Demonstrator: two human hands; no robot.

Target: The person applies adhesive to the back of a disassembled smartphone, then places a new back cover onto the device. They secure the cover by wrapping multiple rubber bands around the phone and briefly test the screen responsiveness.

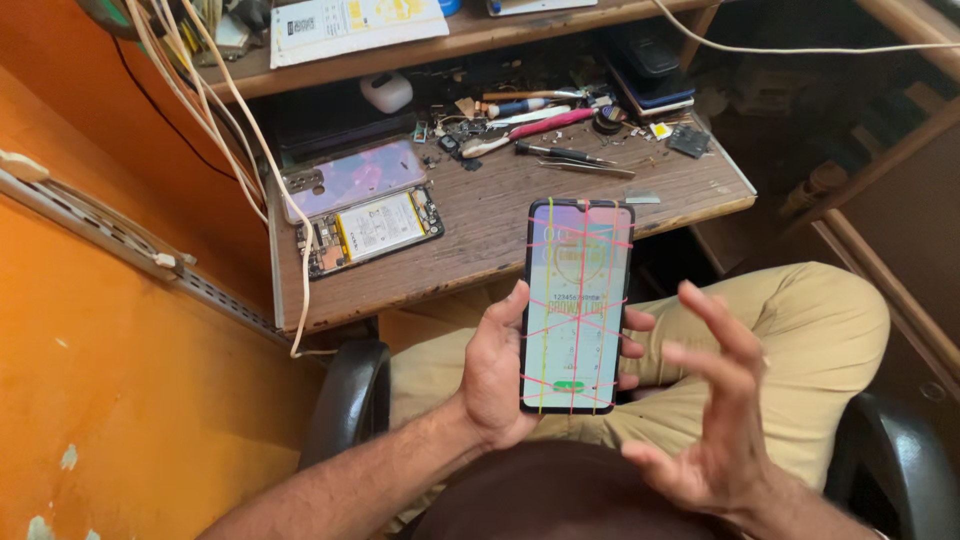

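The left hand (495, 375) wraps the lower half of a smartphone (577, 305), palm behind it, thumb along the left edge, fingertips showing at the right edge. The phone stands nearly upright over the person's lap, screen lit and facing the camera, bound by pink and yellow rubber bands (575, 330) that cross its glass in several diagonals and one long vertical run. The right hand (715, 420) hovers just beside the phone's right edge, fingers spread and loosely curled, holding nothing and touching nothing.

Ahead lies a worn wooden desk (500, 215). On its left part rests an opened phone (370, 230) with battery and boards exposed, and above it, touching or nearly so, a glossy lilac back cover (355, 178). Farther back are tweezers (590, 168), a pink-handled tool (545, 125), a small white earbud case (385, 92) and scattered small parts. White cables (215, 120) hang down the orange wall on the left.

To handle the banded phone well, the grip should, as I judge it, stay on the side edges, clear of the bands, so none rolls off a corner; any touch by the free hand belongs in the gaps between bands, with light pressure on the glass
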